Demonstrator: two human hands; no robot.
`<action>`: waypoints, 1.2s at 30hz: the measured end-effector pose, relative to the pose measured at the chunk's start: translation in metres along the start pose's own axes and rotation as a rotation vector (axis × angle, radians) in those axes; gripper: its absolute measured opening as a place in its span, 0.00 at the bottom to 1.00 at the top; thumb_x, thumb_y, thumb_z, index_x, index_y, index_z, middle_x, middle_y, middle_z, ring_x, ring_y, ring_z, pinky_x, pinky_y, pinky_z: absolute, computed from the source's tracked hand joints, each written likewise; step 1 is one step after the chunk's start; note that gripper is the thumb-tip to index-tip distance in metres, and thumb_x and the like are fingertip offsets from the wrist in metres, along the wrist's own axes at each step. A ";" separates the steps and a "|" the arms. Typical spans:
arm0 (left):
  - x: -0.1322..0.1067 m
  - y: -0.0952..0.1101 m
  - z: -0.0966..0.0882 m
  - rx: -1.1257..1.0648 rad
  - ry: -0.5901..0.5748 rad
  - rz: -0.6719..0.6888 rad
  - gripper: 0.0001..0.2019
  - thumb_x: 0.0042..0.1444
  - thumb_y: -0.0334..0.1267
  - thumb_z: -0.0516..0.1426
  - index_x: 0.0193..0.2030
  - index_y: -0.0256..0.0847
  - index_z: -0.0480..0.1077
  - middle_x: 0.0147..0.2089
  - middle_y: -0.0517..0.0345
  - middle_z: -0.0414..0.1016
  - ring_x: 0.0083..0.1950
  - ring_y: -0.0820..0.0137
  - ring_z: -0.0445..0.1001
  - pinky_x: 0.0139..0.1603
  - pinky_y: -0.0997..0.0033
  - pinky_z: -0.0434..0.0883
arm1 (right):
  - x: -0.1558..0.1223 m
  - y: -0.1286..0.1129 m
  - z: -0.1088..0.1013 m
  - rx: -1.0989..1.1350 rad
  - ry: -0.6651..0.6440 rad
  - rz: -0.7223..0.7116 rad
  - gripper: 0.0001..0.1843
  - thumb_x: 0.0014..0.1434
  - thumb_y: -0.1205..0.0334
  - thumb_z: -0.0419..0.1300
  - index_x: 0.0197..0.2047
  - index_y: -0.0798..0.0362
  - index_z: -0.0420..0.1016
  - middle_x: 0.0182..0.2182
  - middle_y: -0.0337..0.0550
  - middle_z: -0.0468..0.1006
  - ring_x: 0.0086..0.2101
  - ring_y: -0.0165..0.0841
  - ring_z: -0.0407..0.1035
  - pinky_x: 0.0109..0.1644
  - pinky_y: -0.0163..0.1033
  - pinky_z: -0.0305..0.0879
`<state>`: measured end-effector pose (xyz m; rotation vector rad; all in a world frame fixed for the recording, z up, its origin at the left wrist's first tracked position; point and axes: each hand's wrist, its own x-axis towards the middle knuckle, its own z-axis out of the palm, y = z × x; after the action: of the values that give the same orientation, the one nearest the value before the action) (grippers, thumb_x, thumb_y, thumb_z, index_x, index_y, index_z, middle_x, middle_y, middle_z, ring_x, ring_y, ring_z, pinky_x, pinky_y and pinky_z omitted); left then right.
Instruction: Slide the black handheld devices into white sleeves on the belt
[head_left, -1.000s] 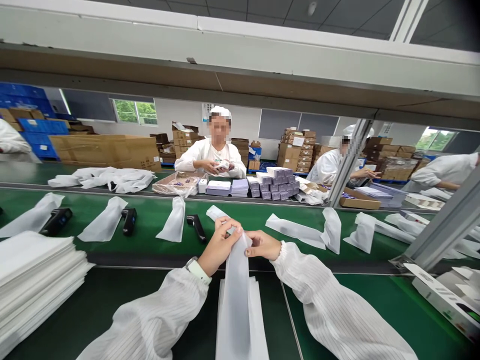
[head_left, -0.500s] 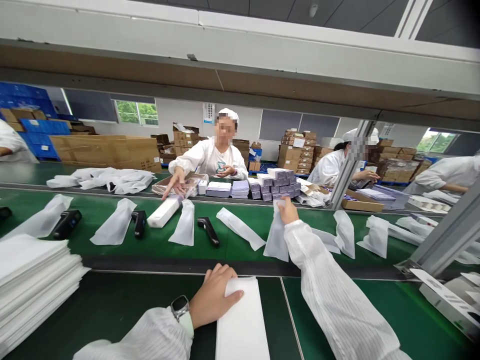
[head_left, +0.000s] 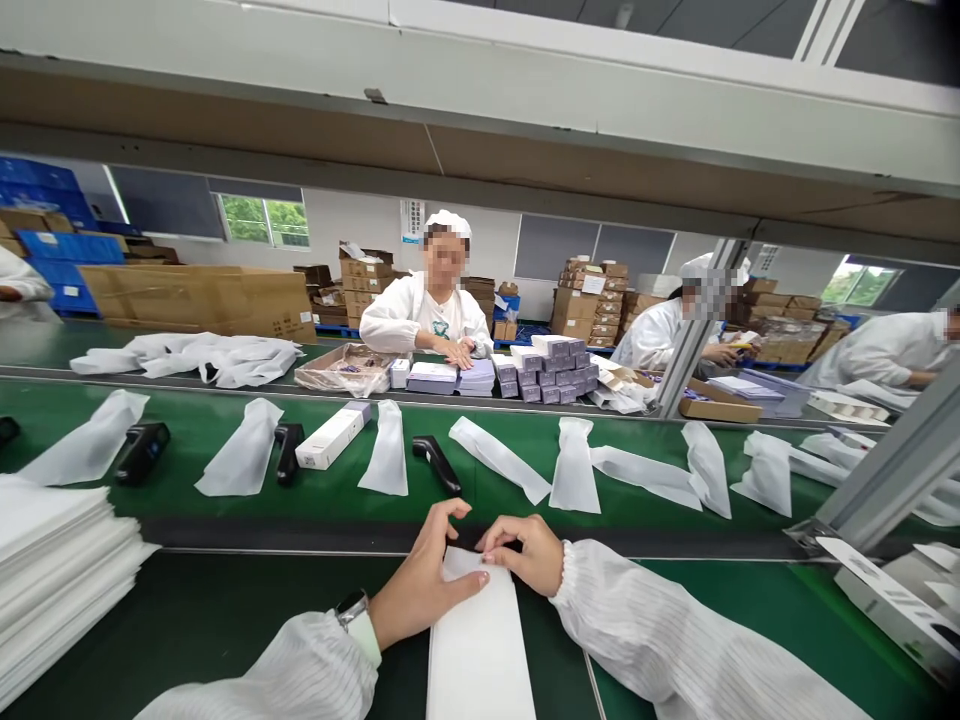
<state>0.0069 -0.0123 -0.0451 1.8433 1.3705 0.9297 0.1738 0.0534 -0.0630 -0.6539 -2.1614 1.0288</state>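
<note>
A stack of flat white pouches (head_left: 480, 640) lies in front of me on the near green surface. My left hand (head_left: 424, 585), with a watch on its wrist, rests at the stack's upper left; the thumb lies on the top pouch and the fingers are raised apart. My right hand (head_left: 525, 550) is closed in a pinch at the far edge of the top pouch. Beyond my hands, a black handheld device (head_left: 436, 464) lies on the green belt (head_left: 315, 510). A white pouch (head_left: 575, 465) lies flat farther right on it.
More pouches, devices and a white box (head_left: 334, 435) are spread along the belt. A tall stack of white sheets (head_left: 60, 590) stands at left, an open carton (head_left: 900, 600) at right. A metal post (head_left: 701, 330) rises beyond. Across the belt, a co-worker (head_left: 431, 315) touches paper stacks.
My right hand has left a pouch on the belt and come back to the stack. My left fingers have lifted. The co-worker has drawn an arm back from the white box.
</note>
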 end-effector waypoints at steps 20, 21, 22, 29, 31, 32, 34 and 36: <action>0.018 -0.016 0.003 -0.125 0.054 0.025 0.11 0.51 0.45 0.50 0.27 0.39 0.61 0.27 0.63 0.56 0.31 0.73 0.56 0.34 0.75 0.56 | 0.119 0.041 0.001 0.069 0.235 0.358 0.29 0.43 0.61 0.58 0.49 0.51 0.54 0.30 0.42 0.69 0.37 0.38 0.65 0.42 0.47 0.58; 0.018 -0.015 0.002 -0.125 0.052 0.014 0.12 0.52 0.46 0.49 0.28 0.39 0.61 0.27 0.63 0.56 0.31 0.73 0.55 0.33 0.75 0.56 | 0.115 0.037 -0.004 0.161 0.246 0.330 0.30 0.47 0.58 0.55 0.52 0.51 0.48 0.30 0.42 0.69 0.35 0.37 0.66 0.39 0.46 0.60; 0.017 -0.014 0.001 -0.126 0.049 0.006 0.12 0.52 0.47 0.49 0.28 0.39 0.61 0.27 0.63 0.56 0.31 0.73 0.55 0.33 0.75 0.56 | 0.110 0.032 -0.010 0.291 0.254 0.293 0.33 0.49 0.57 0.53 0.55 0.49 0.42 0.31 0.42 0.70 0.34 0.36 0.67 0.37 0.44 0.62; 0.015 -0.003 -0.002 -0.220 0.015 0.050 0.13 0.52 0.46 0.49 0.28 0.39 0.62 0.28 0.62 0.56 0.30 0.74 0.55 0.32 0.75 0.56 | 0.066 -0.013 -0.032 0.896 0.117 0.227 0.42 0.42 0.60 0.62 0.52 0.34 0.37 0.31 0.36 0.69 0.31 0.34 0.68 0.31 0.42 0.64; 0.017 0.001 -0.004 -0.252 0.044 0.061 0.12 0.52 0.46 0.49 0.27 0.39 0.62 0.28 0.62 0.56 0.30 0.74 0.56 0.32 0.75 0.57 | 0.060 -0.015 -0.031 0.863 0.007 0.259 0.34 0.43 0.58 0.61 0.49 0.40 0.46 0.29 0.35 0.69 0.29 0.32 0.68 0.32 0.42 0.64; 0.019 0.003 -0.006 -0.263 0.078 0.062 0.12 0.52 0.46 0.49 0.28 0.39 0.62 0.30 0.62 0.56 0.31 0.74 0.57 0.32 0.75 0.57 | 0.057 -0.015 -0.031 0.818 -0.041 0.252 0.29 0.43 0.57 0.61 0.46 0.44 0.52 0.28 0.35 0.69 0.29 0.30 0.68 0.33 0.41 0.63; 0.025 0.010 -0.009 -0.268 0.197 0.053 0.11 0.52 0.46 0.49 0.29 0.40 0.63 0.35 0.60 0.55 0.36 0.72 0.59 0.34 0.75 0.58 | 0.050 -0.016 -0.028 0.694 -0.165 0.187 0.20 0.41 0.57 0.62 0.38 0.52 0.62 0.27 0.36 0.69 0.28 0.27 0.66 0.34 0.37 0.63; 0.032 0.018 -0.012 -0.243 0.328 0.037 0.10 0.51 0.45 0.51 0.29 0.40 0.64 0.41 0.58 0.53 0.43 0.68 0.59 0.38 0.74 0.59 | 0.042 -0.021 -0.025 0.595 -0.368 0.113 0.17 0.38 0.59 0.64 0.32 0.57 0.67 0.26 0.37 0.69 0.29 0.27 0.65 0.36 0.35 0.61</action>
<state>0.0119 0.0158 -0.0186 1.5862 1.3439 1.4006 0.1609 0.0820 -0.0197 -0.3181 -1.9590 1.8680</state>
